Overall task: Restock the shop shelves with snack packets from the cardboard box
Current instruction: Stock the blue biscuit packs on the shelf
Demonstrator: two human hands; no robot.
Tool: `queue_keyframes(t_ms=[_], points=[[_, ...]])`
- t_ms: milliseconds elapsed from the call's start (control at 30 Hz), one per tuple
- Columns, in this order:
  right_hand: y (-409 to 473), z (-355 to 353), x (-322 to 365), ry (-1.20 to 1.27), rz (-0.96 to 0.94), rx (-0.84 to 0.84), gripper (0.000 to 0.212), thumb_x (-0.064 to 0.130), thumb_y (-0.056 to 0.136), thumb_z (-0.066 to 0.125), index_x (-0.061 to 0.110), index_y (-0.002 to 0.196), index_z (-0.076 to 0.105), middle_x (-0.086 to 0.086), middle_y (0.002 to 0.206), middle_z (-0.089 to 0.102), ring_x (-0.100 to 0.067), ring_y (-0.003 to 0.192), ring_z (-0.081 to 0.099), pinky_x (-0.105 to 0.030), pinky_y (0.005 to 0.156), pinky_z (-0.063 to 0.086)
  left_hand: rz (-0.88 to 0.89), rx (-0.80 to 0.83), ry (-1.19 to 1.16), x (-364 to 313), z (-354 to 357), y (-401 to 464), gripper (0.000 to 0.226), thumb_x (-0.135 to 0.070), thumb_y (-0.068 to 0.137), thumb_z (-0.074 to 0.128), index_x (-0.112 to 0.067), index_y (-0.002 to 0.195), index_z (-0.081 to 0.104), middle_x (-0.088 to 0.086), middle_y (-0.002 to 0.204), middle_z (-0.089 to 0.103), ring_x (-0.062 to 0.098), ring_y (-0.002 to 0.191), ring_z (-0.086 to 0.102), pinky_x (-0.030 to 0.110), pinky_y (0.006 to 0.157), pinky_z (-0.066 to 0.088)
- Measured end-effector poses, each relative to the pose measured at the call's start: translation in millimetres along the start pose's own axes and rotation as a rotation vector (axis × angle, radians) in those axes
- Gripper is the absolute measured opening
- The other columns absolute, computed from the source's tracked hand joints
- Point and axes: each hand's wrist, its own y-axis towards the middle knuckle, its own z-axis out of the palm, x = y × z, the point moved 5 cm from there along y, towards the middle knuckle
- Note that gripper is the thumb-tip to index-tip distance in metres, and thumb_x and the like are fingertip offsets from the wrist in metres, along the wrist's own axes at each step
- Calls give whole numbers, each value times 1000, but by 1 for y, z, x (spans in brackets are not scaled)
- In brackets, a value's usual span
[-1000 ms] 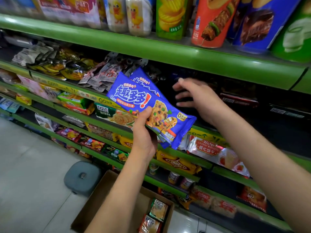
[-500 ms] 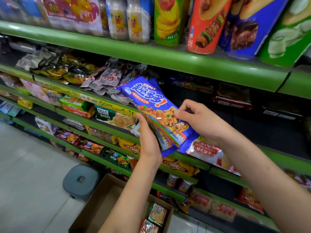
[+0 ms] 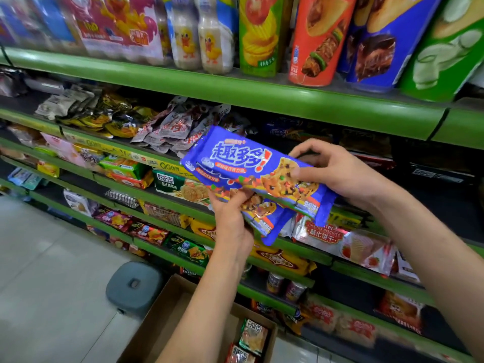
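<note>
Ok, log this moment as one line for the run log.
stage: separating packets | right hand: top blue cookie packet | left hand: lower blue packet | cardboard box: packets remain

Lower blue cookie packet point(image 3: 264, 218): largely covered by the upper blue cookie packet point(image 3: 251, 166) and by the left hand point(image 3: 230, 213); only its 5 o'clock end shows. Cardboard box point(image 3: 172, 310): cut off by the frame's 6 o'clock edge, its interior partly hidden behind the left forearm; tall snack canisters point(image 3: 322, 40) at 12 o'clock lose their tops past the upper edge. Dark shelf bay point(image 3: 366, 142) behind the right hand point(image 3: 337, 171): contents too shadowed to identify, and the goods at 10 o'clock are blurred.
</note>
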Motion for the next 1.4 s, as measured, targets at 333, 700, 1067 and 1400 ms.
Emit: queue_keyframes(t_ms=[333, 700, 1067, 1400], points=[[-25, 12, -61, 543, 262, -259, 39, 19, 71, 75, 12, 108, 67, -10, 90, 76, -20, 75, 74, -31, 66, 60, 1, -140, 1, 10, -13, -2, 84, 3, 84, 60, -42, 149, 31, 0, 101, 77, 23, 94, 75, 45, 71, 61], [-45, 2, -58, 538, 74, -463, 12, 29, 93, 61, 27, 103, 67, -3, 98, 78, -20, 82, 76, -37, 61, 61, 13, -131, -43, 11, -5, -3, 91, -4, 68, 70, -41, 144, 36, 0, 102, 77, 23, 91, 76, 40, 65, 61], [-39, 3, -43, 472, -24, -432, 18, 37, 99, 52, 34, 103, 69, -4, 97, 77, -23, 75, 76, -31, 48, 58, 7, -122, -54, 14, -15, -8, 62, -6, 84, 68, -32, 137, 48, 2, 112, 76, 24, 95, 76, 40, 66, 60], [-39, -1, -46, 482, 8, -483, 30, 52, 91, 52, 31, 102, 70, -3, 97, 78, -23, 76, 76, -33, 47, 59, 0, -101, -34, 17, -15, -4, 68, -10, 83, 68, -38, 140, 45, 3, 116, 74, 26, 99, 74, 42, 69, 59]])
